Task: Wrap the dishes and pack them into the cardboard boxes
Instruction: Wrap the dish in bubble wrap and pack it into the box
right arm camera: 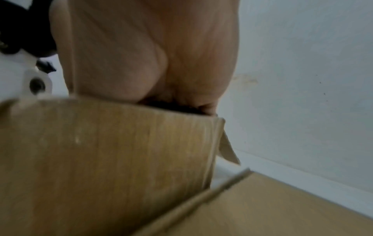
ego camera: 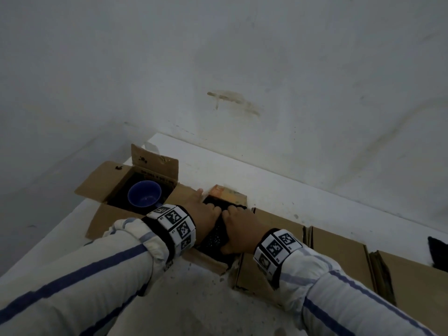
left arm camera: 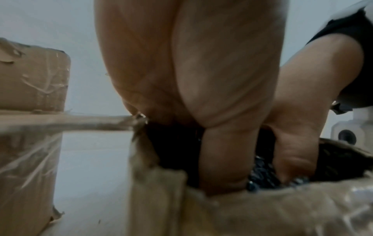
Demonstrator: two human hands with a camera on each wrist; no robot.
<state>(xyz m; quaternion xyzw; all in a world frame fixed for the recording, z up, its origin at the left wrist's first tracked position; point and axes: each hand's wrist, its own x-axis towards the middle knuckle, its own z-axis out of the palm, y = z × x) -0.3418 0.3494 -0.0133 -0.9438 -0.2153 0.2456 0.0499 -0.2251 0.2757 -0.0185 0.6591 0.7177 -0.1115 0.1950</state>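
Note:
A dish bundled in black bubble wrap (ego camera: 215,235) sits in the open middle cardboard box (ego camera: 228,194). My left hand (ego camera: 206,212) and right hand (ego camera: 240,226) both grip the bundle from above, fingers curled over its far end, knuckles nearly touching. In the left wrist view my left hand (left arm camera: 201,79) reaches down into the box wall (left arm camera: 262,207) against the black wrap (left arm camera: 262,175). The right wrist view shows my right hand (right arm camera: 151,55) behind a cardboard flap (right arm camera: 101,159). A bare blue bowl (ego camera: 144,196) lies in the open left box (ego camera: 97,180).
Flattened or closed cardboard boxes (ego camera: 339,253) line up to the right on the white surface (ego camera: 194,299). A black piece of wrap (ego camera: 437,253) shows at the right edge. A stained white wall (ego camera: 242,69) runs close behind the boxes.

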